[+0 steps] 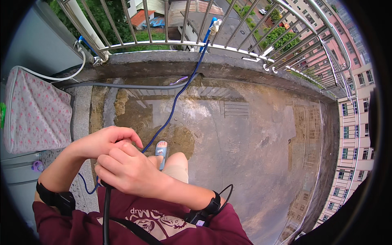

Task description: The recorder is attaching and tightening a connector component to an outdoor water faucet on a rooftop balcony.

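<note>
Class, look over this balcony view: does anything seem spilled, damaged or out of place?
Yes. The balcony floor is wet and stained, with a shallow puddle mirroring the railing. A blue hose trails loosely across it from the railing to the person's hands. Nothing looks broken.

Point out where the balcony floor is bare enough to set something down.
Bare floor lies right of the blue cord, up to the railing wall, though wet. Crowded: left side, with the covered box, grey hose and both hands, left hand, right hand.
</note>
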Action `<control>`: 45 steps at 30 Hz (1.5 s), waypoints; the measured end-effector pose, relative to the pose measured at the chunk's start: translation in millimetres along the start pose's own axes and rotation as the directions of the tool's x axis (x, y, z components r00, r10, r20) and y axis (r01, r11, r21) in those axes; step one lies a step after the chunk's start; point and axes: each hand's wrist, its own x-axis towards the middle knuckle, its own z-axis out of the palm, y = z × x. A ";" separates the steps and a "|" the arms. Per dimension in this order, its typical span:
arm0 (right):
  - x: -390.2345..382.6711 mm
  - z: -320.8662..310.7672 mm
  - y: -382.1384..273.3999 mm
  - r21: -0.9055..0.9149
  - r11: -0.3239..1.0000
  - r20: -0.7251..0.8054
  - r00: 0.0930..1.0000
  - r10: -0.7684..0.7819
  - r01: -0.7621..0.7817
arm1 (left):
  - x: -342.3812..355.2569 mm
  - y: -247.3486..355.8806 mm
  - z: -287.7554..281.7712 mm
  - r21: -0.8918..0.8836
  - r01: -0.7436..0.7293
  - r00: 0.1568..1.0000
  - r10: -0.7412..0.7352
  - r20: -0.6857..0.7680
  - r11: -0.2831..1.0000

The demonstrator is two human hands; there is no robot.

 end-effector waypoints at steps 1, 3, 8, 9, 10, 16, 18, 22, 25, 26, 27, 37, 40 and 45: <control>12.5 -10.5 32.8 0.017 1.000 0.007 1.000 0.011 -0.012 | 28.8 12.6 -24.3 0.057 0.064 0.998 -0.064 -0.001 0.996; 39.5 -32.2 91.8 0.071 0.997 0.041 0.999 0.022 -0.024 | 85.6 49.0 -71.1 0.280 0.100 0.993 -0.115 0.036 0.955; 89.0 -97.3 274.8 0.366 0.929 0.058 0.998 0.036 -0.055 | 227.9 123.3 -178.6 0.369 0.226 0.964 -0.262 0.050 0.902; 88.9 -109.3 322.7 0.357 0.925 0.087 0.991 0.103 -0.128 | 254.7 130.4 -198.7 0.370 0.232 0.964 -0.262 0.035 0.900; 86.5 -119.8 372.4 0.345 0.917 0.115 0.978 0.171 -0.201 | 283.5 136.2 -215.7 0.352 0.246 0.963 -0.268 0.014 0.903; 40.0 -156.6 662.3 -0.012 0.684 -0.090 0.682 0.726 -0.730 | 432.1 175.7 -290.1 0.532 0.386 0.908 -0.414 -0.072 0.753; 30.2 -166.4 733.3 -0.059 0.632 -0.164 0.632 0.757 -0.772 | 473.7 187.9 -312.4 0.538 0.384 0.918 -0.374 -0.133 0.750; 20.5 -153.6 853.8 -0.089 0.554 -0.361 0.545 0.757 -0.828 | 557.4 183.7 -362.5 0.654 0.305 0.950 -0.174 -0.259 0.692; 28.3 -136.8 914.9 -0.041 0.552 -0.537 0.484 0.691 -0.833 | 617.4 181.3 -380.3 0.644 0.364 0.931 -0.239 -0.276 0.673; 30.5 -134.0 931.0 0.004 0.554 -0.599 0.442 0.668 -0.833 | 638.8 179.5 -385.0 0.643 0.386 0.923 -0.268 -0.278 0.661; 34.4 -128.8 948.0 0.087 0.522 -0.635 0.356 0.685 -0.848 | 658.6 180.2 -393.3 0.633 0.390 0.921 -0.275 -0.277 0.669; 7.9 -122.4 1069.5 0.403 0.575 -0.790 0.046 0.611 -0.712 | 826.6 205.6 -449.8 0.599 0.235 0.960 -0.088 -0.264 0.766; 9.4 -127.5 1069.3 0.222 0.482 -0.782 0.140 0.607 -0.848 | 859.2 218.0 -456.2 0.512 0.199 0.962 -0.068 -0.263 0.836; -14.2 -155.4 1060.8 0.530 0.452 -0.514 0.152 0.844 -0.717 | 906.5 235.0 -452.1 0.552 0.160 0.971 -0.029 -0.238 0.819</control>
